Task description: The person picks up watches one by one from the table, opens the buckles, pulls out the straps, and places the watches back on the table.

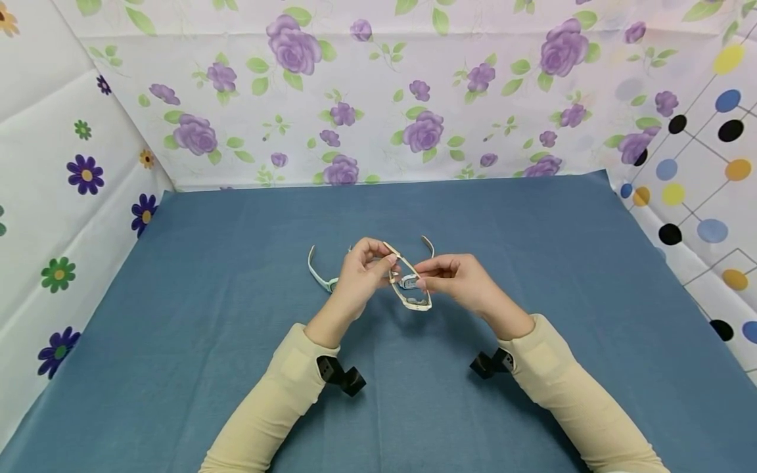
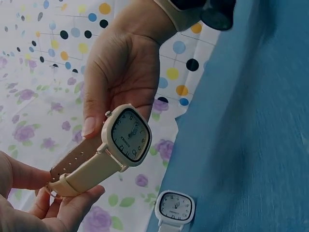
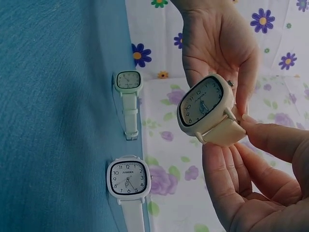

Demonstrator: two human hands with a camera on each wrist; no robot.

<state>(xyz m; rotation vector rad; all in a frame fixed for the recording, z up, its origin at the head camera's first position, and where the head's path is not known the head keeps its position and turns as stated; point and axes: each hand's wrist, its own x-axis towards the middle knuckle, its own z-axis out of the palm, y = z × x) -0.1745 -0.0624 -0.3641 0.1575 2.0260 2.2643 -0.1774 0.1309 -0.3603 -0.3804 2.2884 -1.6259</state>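
A cream wristwatch (image 2: 130,136) with a squarish face is held up between both hands, its strap (image 2: 94,171) fastened into a loop. My left hand (image 1: 361,276) pinches the strap near the buckle, thumb on one side and fingers on the other. With thumb and fingers, my right hand (image 1: 458,279) holds the watch on its other side, close to the case. Below them on the cloth lie a white wristwatch (image 3: 129,179) and a pale green wristwatch (image 3: 128,81), both face up. In the head view the hands partly cover these two.
Blue cloth (image 1: 236,394) covers the table. A purple-flowered sheet (image 1: 378,98) hangs at the back, with a flowered one (image 1: 59,197) on the left and a dotted one (image 1: 710,197) on the right. Each sleeve bears a small black camera (image 1: 342,376).
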